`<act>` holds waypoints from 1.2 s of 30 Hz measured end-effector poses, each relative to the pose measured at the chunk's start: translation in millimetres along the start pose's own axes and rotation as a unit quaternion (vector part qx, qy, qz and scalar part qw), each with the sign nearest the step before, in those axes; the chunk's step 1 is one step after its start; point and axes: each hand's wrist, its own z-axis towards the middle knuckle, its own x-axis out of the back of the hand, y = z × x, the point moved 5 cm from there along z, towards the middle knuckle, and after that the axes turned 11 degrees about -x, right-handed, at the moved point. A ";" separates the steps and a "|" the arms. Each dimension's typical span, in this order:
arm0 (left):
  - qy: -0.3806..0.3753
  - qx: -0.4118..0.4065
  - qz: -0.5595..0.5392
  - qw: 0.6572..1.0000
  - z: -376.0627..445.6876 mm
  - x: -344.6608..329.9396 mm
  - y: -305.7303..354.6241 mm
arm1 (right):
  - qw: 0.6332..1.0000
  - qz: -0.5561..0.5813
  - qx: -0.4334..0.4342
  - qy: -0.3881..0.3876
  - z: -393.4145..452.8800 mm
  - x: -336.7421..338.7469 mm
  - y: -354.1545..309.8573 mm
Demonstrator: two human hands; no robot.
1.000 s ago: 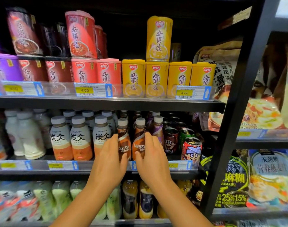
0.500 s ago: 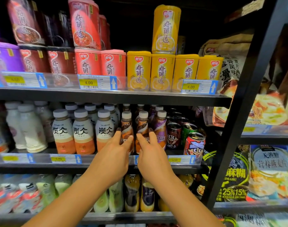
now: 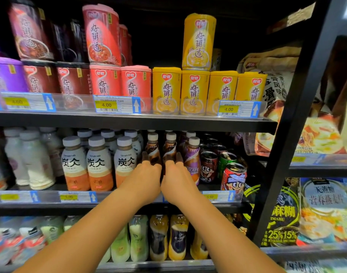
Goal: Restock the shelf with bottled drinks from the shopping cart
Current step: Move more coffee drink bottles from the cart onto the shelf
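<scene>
Two brown Nescafe coffee bottles with white caps stand side by side on the middle shelf. My left hand is curled around the lower body of the left bottle. My right hand grips the right bottle the same way, and the two hands touch each other. Only the bottles' necks and caps show above my fingers. A purple Nescafe bottle stands just right of my right hand. The shopping cart is out of view.
Grey-capped Tanbing latte bottles fill the shelf left of my hands, and red and green cans stand to the right. Porridge tubs line the shelf above, more bottles the one below. A black upright post bounds the right side.
Both hands have reached further into the shelf and drawn together, the fingers curling from flat against the brown bottles to closed around them.
</scene>
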 end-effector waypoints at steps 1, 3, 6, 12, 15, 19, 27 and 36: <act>-0.007 -0.001 -0.001 1.000 2.5 1.7 -0.2 | 1.000 -0.001 -0.006 -0.010 2.7 0.6 -1.1; -0.019 -0.007 0.002 1.000 7.2 4.9 -0.9 | 0.999 0.003 -0.016 -0.029 7.8 2.3 -3.7; -0.046 -0.016 0.016 0.999 15.2 7.3 -3.8 | 0.998 0.016 -0.033 -0.054 14.2 2.8 -7.5; -0.104 -0.013 0.029 0.994 32.3 4.7 -11.4 | 0.995 -0.012 -0.066 -0.080 27.6 -1.9 -11.0; -0.108 -0.022 0.037 0.993 36.2 7.1 -9.4 | 0.992 -0.022 -0.081 -0.089 31.7 -2.2 -13.5; -0.119 -0.027 0.046 0.991 32.7 13.0 -4.3 | 0.995 0.006 -0.068 -0.071 22.3 5.0 -14.6; 0.104 -0.083 0.111 0.985 6.0 58.4 -16.8 | 0.980 -0.069 0.127 0.140 -1.8 61.3 -27.4; 0.101 -0.028 0.083 0.991 40.1 78.7 -41.5 | 0.983 -0.167 0.011 0.080 46.7 75.8 -32.4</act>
